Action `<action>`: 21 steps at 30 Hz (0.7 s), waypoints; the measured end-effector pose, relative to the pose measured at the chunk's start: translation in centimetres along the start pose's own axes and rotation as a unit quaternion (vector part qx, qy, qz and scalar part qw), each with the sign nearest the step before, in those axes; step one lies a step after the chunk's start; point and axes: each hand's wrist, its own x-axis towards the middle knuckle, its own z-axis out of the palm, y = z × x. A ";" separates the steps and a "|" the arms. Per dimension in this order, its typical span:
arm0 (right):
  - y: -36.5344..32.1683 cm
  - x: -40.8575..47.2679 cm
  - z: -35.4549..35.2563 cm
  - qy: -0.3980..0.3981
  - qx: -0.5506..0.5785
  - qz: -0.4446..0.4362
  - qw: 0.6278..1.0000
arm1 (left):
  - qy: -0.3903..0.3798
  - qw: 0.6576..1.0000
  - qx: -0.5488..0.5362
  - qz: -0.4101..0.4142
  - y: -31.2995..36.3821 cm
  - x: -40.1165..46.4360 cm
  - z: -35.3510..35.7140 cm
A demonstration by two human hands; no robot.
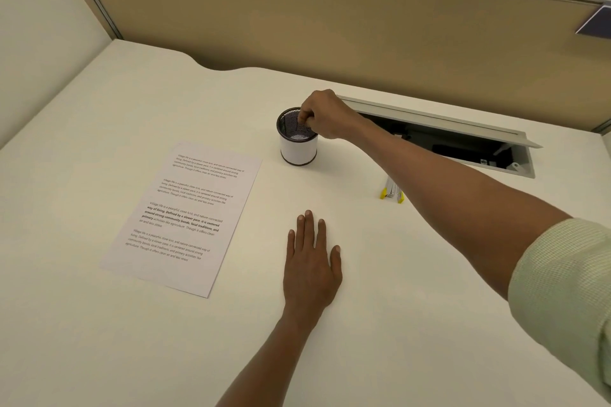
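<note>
A mesh pen cup (pixel 298 150) with a white wrap and a dark rim stands upright on the desk, right of a printed sheet of paper (pixel 185 215). My right hand (pixel 325 116) reaches over the cup from the right. Its curled fingertips and thumb pinch the cup's rim, and one finger dips inside. No pen shows in the cup. My left hand (pixel 312 261) lies flat on the desk in front of the cup, fingers straight, touching nothing else. A few yellow-capped markers (pixel 391 192) lie together under my right forearm.
The cream desk (pixel 99 142) ends at a tan partition wall behind. At the back right, an open cable hatch (pixel 463 142) with a raised grey lid leaves a dark hole in the desktop. Another desk surface lies at far left.
</note>
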 end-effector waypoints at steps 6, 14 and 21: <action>-0.2 -0.4 -0.2 0.030 -0.011 -0.038 0.999 | -0.004 1.000 0.001 -0.002 -0.1 0.0 0.0; -0.7 -1.5 1.0 0.088 -0.042 -0.047 0.994 | -0.012 1.000 -0.001 -0.002 -0.1 0.0 -0.2; -1.9 -7.0 3.0 0.220 0.050 0.016 0.974 | 0.000 1.000 -0.011 0.005 -0.2 0.0 -0.5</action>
